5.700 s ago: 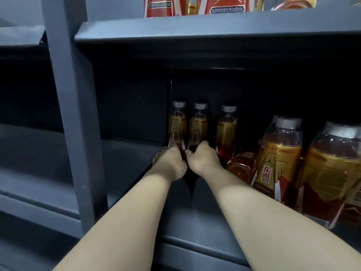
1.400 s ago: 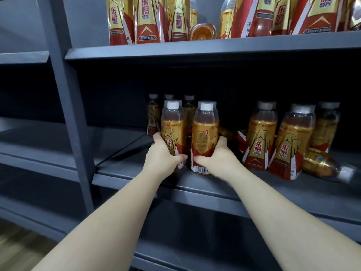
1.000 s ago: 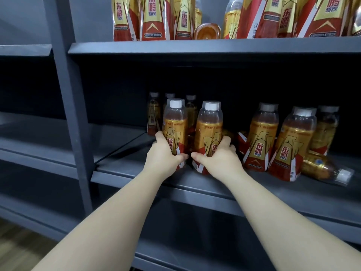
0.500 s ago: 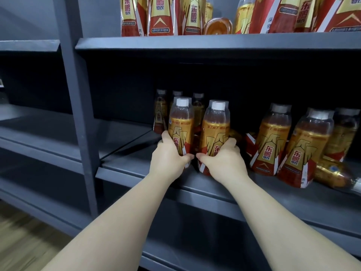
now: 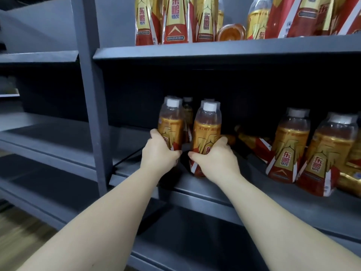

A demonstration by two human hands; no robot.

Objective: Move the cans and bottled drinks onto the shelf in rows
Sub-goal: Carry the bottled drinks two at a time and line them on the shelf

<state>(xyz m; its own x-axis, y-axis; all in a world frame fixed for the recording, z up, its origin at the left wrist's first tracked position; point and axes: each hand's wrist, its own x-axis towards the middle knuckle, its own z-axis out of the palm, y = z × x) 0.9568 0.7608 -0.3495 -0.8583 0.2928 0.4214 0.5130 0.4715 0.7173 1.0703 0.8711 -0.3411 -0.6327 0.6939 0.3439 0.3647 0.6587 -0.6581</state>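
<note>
1. Left hand (image 5: 159, 153): fingers curled round the lower half of the left bottle (image 5: 172, 126), thumb across the label.
2. Right hand (image 5: 214, 161): wrapped the same way round the right bottle (image 5: 207, 132).
3. Position: both bottles upright, caps up, just beside each other at the left end of the middle shelf (image 5: 293, 204), in front of the rear bottles (image 5: 188, 114).
4. Step in hand, as judged: seating this pair as the next rank of two rows. The right bottle's base looks set down; the left's is hidden by the hand.
5. Next move calls for: pushing both back against the rear bottles, then letting go without tipping them.
6. Outstanding: a toppled bottle (image 5: 254, 141) lies to the right, beside two standing bottles (image 5: 289, 141).
</note>
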